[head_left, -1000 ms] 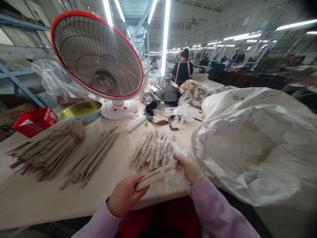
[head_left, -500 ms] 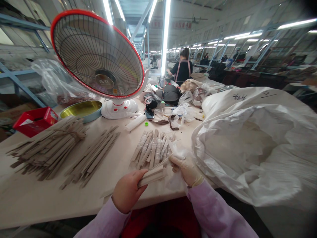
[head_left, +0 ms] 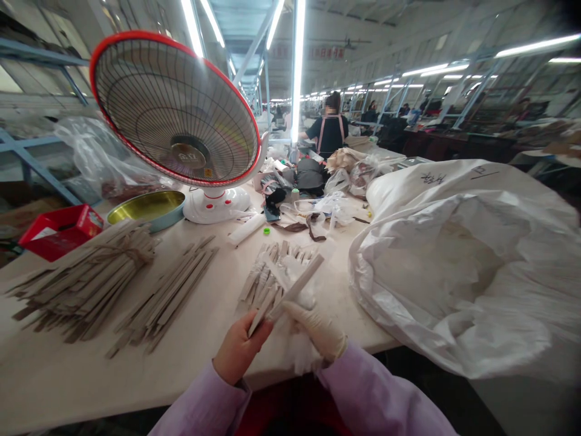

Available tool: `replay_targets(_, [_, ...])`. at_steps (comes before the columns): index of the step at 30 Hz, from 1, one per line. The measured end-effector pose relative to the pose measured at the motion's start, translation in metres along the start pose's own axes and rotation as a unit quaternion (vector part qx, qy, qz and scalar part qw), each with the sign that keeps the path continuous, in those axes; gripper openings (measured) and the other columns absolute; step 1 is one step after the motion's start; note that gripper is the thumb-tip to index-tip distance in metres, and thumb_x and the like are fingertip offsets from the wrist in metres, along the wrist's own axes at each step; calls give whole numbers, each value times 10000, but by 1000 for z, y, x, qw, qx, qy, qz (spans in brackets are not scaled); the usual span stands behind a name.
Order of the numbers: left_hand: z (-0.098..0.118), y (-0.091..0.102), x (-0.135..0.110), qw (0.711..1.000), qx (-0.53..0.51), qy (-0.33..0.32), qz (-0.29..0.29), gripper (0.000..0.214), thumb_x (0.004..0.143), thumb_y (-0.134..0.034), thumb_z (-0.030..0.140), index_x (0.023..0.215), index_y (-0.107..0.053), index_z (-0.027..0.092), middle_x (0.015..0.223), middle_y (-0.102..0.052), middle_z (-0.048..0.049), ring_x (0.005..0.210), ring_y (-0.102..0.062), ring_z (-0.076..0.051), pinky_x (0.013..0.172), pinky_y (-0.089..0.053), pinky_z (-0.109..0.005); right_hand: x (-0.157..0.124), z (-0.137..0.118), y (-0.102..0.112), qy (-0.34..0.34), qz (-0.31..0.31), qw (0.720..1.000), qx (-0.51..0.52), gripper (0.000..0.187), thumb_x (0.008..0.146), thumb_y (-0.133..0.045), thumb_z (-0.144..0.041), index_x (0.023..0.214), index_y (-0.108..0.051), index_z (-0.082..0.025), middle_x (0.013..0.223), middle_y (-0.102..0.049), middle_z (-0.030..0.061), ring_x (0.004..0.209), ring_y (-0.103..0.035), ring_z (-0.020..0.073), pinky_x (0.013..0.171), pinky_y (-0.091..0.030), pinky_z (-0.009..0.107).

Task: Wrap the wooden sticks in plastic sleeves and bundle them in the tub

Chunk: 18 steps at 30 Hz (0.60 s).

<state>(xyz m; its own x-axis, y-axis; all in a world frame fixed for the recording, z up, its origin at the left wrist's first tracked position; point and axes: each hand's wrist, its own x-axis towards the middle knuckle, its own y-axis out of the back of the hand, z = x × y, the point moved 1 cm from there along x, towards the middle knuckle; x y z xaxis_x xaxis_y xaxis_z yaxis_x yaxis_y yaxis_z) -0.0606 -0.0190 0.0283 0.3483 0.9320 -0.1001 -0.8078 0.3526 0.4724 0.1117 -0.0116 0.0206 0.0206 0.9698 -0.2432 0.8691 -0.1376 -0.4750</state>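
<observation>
My bare left hand is closed round a few flat beige strips that slant up to the right. My right hand, in a pale thin glove, is beside them, its fingertips at the strips' lower part. Thin clear plastic film hangs below the right hand, seemingly gripped in it; the fingers partly hide the hold. Just beyond lies a pile of short strips, several wrapped in clear film. Left of my hands are loose long strips and a larger tied bundle of strips.
A red-rimmed fan heater stands at the back left, by a gold-lined pan and a red box. A large open white sack fills the right side. Clutter and a person are farther back.
The held strips have swung to point up and right. My right hand has moved left, close to my left hand, and the plastic film came with it.
</observation>
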Motion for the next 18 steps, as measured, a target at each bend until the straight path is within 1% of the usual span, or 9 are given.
replay_targets(2, [-2, -1, -2, 1000, -3, 10, -15, 291, 793, -453, 448, 656, -455, 191, 506, -358, 57, 467, -366, -96, 453, -329, -219, 3, -5, 1, 25, 51, 996, 69, 278, 613, -715, -411, 576, -568, -177, 408, -426, -73, 358, -351, 60, 376, -319, 213])
replay_targets(4, [-3, -4, -2, 1000, 1, 12, 6, 288, 793, -450, 446, 659, -454, 191, 521, -373, 49, 483, -371, -99, 458, -333, -221, 4, -3, -1, 35, 83, 990, 112, 324, 608, -715, -416, 511, -505, -190, 361, -358, -89, 326, -304, 55, 353, -304, 212])
replay_targets(7, [-3, -10, 2, 998, 2, 0, 57, 262, 797, -439, 430, 682, -466, 195, 556, -419, 34, 514, -391, -108, 474, -344, -225, 4, 8, -7, -39, 43, 992, 115, 305, 589, -730, -415, 548, -534, -184, 401, -427, -66, 349, -351, 65, 358, -328, 214])
replay_targets(9, [-2, -12, 3, 999, 4, -8, 44, 260, 796, -444, 424, 670, -466, 198, 558, -428, 33, 521, -397, -110, 486, -351, -228, 5, 10, -5, -40, 59, 990, 125, 316, 560, -754, -392, 531, -515, -188, 399, -422, -68, 345, -343, 64, 343, -317, 210])
replay_targets(11, [-1, -12, 2, 1000, 13, -12, 15, 270, 793, -454, 418, 633, -454, 200, 540, -422, 35, 518, -402, -111, 496, -356, -233, 9, 7, 1, -10, 91, 985, 149, 346, 563, -752, -393, 503, -477, -193, 382, -391, -77, 332, -317, 57, 331, -296, 203])
replay_targets(12, [-1, -13, 2, 1000, 17, -12, 13, 274, 793, -454, 415, 621, -448, 202, 532, -421, 35, 516, -407, -114, 499, -358, -235, 11, 5, 3, -1, 100, 982, 158, 351, 571, -747, -397, 501, -469, -194, 380, -382, -80, 329, -309, 55, 331, -292, 202])
replay_targets(13, [-1, -14, 2, 1000, 19, -12, 20, 274, 797, -449, 413, 621, -447, 203, 527, -424, 35, 515, -415, -118, 500, -359, -238, 12, 4, 4, 5, 97, 984, 152, 352, 576, -745, -395, 499, -466, -195, 375, -377, -81, 322, -298, 56, 327, -282, 206])
replay_targets(16, [-1, -19, 11, 997, 31, -15, 72, 269, 811, -426, 415, 645, -462, 206, 516, -441, 31, 512, -442, -130, 500, -363, -246, 16, 9, 1, -21, 33, 993, 113, 375, 640, -691, -430, 475, -454, -192, 374, -366, -71, 332, -312, 64, 349, -297, 214])
replay_targets(18, [-3, -21, 26, 994, 53, -16, 93, 279, 820, -411, 405, 635, -466, 204, 510, -449, 32, 505, -459, -131, 510, -368, -250, 21, 10, 3, 5, 34, 996, 86, 356, 658, -671, -439, 496, -479, -187, 386, -358, -76, 339, -312, 60, 358, -298, 207])
